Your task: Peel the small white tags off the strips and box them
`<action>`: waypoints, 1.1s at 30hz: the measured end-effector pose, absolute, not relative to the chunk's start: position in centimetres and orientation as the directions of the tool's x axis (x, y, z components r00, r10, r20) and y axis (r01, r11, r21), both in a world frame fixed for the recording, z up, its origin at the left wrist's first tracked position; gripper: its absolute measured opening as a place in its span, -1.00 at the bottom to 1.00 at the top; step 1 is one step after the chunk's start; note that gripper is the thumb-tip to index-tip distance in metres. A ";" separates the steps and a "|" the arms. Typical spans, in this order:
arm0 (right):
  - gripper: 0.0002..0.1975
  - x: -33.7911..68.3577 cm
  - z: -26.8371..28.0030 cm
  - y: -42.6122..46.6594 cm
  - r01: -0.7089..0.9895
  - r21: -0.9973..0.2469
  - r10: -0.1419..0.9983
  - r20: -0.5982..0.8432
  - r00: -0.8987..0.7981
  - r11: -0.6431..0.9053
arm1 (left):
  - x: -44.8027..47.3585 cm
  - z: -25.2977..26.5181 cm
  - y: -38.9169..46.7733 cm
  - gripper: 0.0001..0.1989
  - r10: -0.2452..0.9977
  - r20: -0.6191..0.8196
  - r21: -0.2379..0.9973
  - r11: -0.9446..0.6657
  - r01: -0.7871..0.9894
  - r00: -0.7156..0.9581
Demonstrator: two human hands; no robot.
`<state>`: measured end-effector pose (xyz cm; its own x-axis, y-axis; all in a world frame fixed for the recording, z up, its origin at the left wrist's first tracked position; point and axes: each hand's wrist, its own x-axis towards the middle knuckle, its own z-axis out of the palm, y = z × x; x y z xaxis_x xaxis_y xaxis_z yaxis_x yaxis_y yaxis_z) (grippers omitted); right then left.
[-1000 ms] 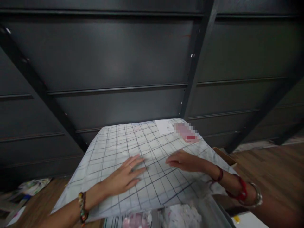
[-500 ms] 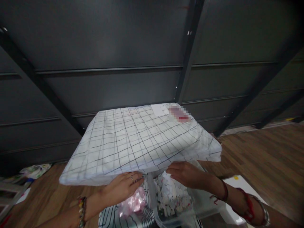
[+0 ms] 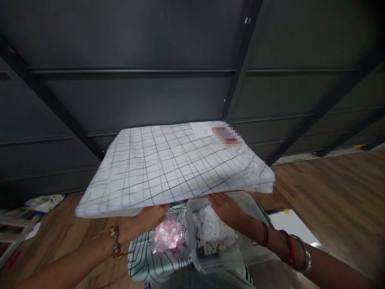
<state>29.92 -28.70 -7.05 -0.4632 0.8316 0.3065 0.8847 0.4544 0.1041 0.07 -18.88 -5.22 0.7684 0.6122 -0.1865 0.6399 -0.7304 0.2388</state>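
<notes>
My left hand (image 3: 154, 215) reaches to the near edge of a table covered in white checked cloth (image 3: 168, 164), its fingers mostly hidden behind that edge. Just below it sits a pink shiny bundle (image 3: 169, 235), apparently in clear plastic, on a striped cloth (image 3: 144, 257). My right hand (image 3: 225, 209) lies over a clear plastic tub (image 3: 197, 257), fingers stretched forward and the tips at the table edge. White paper-like scraps (image 3: 215, 233) fill part of the tub, beside and under that hand. No object shows in its grip.
On the table's far side lie a white paper (image 3: 201, 130) and a blurred-out patch. A dark panelled wall (image 3: 144, 96) rises behind. To the right is a white flat-topped object (image 3: 296, 228); at left, a pale frame (image 3: 15, 230) stands on the wood floor (image 3: 327, 180).
The view has shifted, so the table sits higher. My left hand has moved from above the pink bundle to the table edge, its fingers now hidden. My right hand stays over the tub.
</notes>
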 end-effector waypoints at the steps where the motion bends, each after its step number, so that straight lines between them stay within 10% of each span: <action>1: -0.66 30.0 -6.9 -28.6 0.898 0.106 0.854 0.279 -0.440 0.428 | 0.2 -5.2 -18.9 -0.60 0.613 -0.203 0.240 -0.725 0.645 0.764; 15: -0.67 31.3 -3.9 -29.2 0.886 -0.068 0.882 -0.091 -0.463 0.458 | 1.2 -3.3 -21.4 -0.61 0.498 -0.432 0.258 -0.731 0.632 0.752; 25: -0.52 33.6 1.8 -29.3 0.837 -0.175 0.841 -0.078 -0.536 0.518 | 2.2 3.8 -22.7 -0.58 0.423 -0.396 0.170 -0.839 0.517 0.815; 33: -0.79 36.7 12.6 -25.4 0.811 -0.135 0.820 0.020 -0.572 0.570 | 4.5 14.6 -18.8 -0.65 0.440 -0.267 0.004 -0.889 0.458 0.857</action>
